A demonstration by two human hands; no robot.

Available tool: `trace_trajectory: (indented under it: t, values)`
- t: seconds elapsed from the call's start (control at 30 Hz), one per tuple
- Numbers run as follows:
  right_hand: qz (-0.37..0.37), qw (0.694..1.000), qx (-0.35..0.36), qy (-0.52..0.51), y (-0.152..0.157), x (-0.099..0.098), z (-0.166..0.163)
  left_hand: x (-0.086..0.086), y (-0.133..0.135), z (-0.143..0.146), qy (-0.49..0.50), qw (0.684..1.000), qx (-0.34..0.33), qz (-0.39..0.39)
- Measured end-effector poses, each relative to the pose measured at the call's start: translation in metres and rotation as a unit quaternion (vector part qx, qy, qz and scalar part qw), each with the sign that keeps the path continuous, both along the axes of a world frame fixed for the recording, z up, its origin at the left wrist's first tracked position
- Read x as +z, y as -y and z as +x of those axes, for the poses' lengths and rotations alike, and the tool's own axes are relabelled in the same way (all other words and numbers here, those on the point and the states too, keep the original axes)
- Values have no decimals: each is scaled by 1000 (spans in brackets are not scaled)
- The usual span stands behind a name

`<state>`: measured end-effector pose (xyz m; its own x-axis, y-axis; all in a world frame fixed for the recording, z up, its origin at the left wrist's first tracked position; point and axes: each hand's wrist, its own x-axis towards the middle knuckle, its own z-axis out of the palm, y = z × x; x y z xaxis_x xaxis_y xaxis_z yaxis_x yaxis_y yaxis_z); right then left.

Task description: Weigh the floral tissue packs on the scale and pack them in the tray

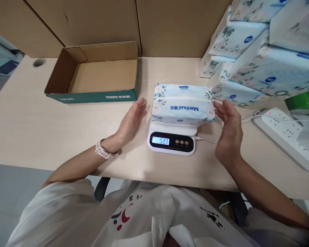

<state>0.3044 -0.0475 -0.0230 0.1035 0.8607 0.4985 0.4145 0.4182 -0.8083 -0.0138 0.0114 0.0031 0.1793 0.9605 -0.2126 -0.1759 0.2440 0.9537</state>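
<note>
A pale blue floral tissue pack (181,103) lies on top of a white digital kitchen scale (157,132). The scale's lit display (160,140) shows a number that looks like 53.7. To the left of the pack, my left hand (132,121) is held with its fingers stretched out, apart from the pack. My right hand (229,132) is at the pack's right end, fingers extended and very close to it; whether the fingertips touch it I cannot tell. Neither hand holds anything. The scale's platform is mostly hidden under the pack.
An open cardboard box (98,97) with a green outside stands at the back left. Several similar tissue packs (273,68) are stacked at the back right. A white power strip (285,127) lies on the right, and a white cable (207,140) plugs into the scale's side.
</note>
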Motion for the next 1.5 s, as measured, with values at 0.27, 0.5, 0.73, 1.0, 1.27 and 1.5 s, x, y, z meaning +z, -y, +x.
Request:
trace_trajectory:
  t: [0.27, 0.5, 0.73, 1.0, 1.27, 1.5]
  values:
    - [-37, 999, -25, 32, 1, 4, 2, 8, -3, -1, 9, 999, 38, -15]
    - [-99, 994, -17, 30, 5, 7, 1, 5, -3, -1, -7, 1000, 27, 13]
    - [-133, 987, -43, 83, 7, 15, 1, 4, -3, -2, -18, 999, 25, 22]
    - [-164, 978, -60, 114, 8, 20, 0, 4, -3, -1, -6, 999, 35, 20]
    - [-154, 978, -68, 124, 8, 22, -3, 3, -1, -1, -16, 999, 33, 19]
    - [-162, 976, -72, 125, 8, 24, -5, 3, -1, -2, -11, 999, 30, 20]
